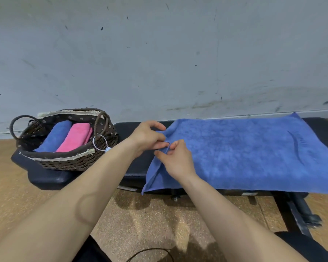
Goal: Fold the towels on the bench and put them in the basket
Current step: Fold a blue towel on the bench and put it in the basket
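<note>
The long black padded bench (133, 167) had a big blue terry towel (244, 154) spread flat over its right part, and a brown wicker basket (68, 161) holding two folded towels sat at its left end. Left hand (148, 137) and right hand (178, 159) both pinched the big towel's left edge.

Soft even light, warped edges

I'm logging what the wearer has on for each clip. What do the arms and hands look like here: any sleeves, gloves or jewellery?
Both forearms are bare up to the frame's edge, no sleeves showing. The left hand and right hand wear no gloves, and no rings, watch or bracelets are visible.
</note>
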### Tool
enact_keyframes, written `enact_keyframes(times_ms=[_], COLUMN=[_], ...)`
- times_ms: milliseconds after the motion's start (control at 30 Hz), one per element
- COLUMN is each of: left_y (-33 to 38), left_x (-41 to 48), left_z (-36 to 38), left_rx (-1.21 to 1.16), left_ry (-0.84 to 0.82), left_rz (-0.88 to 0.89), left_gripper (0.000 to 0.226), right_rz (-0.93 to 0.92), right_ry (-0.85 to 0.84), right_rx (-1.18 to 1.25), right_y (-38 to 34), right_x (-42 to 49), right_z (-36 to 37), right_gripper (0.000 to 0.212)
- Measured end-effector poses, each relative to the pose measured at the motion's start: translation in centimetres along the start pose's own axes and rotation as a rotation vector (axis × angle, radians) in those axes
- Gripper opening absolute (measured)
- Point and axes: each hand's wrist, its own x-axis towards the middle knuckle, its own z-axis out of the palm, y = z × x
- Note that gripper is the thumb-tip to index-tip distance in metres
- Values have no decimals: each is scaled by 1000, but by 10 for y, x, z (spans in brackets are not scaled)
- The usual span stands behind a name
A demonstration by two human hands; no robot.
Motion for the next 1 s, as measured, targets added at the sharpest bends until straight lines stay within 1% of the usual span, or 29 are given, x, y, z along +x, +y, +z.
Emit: enact_keyframes(times_ms=[100,167,233,300,333,400,500,567,633,700,733,800,867,933,1000], left_y=[11,16,16,17,18,19,19,21,27,41,50,68,84,100,113], left_x=[-1,5,16,28,33,43,63,74,81,83,83,84,86,87,92], left_z=[11,14,15,20,25,34,46,55,67,83,93,117,144,172,202], left_rx=[-13,62,277,569,675,813,1006,1071,1031,966,906,723,580,438,274], left_ry=[-43,-17,69,181,219,215,157,163,206,256,251,160,70,10,-38], left_rz=[21,71,213,392,470,560,533,503,512,525,533,547,562,539,487], left_gripper=[24,28,32,28,25,22,18,14,12,12,11,11,16,18,15], right_rz=[-19,-27,-40,-64,-77,-93,-95,-92,-74,-10,35,105,120,113,166], right_ry=[90,120,117,127,140,163,184,217,277,307,305,293,293,307,307], right_rx=[62,110,127,112,102,87,62,26,-61,-220,-291,-367,-366,-309,-304], right_y=[2,2,2,2,3,7,18,29,41,55,62,74,82,90,100], right_x=[2,5,8,10,11,12,10,9,8,6,4,0,-4,-8,-12], right_z=[-17,-30,-47,-68,-78,-100,-131,-153,-175,-198,-209,-230,-250,-270,-290], right_gripper=[15,9,12,17,18,14,7,5,9,20,28,39,35,19,7])
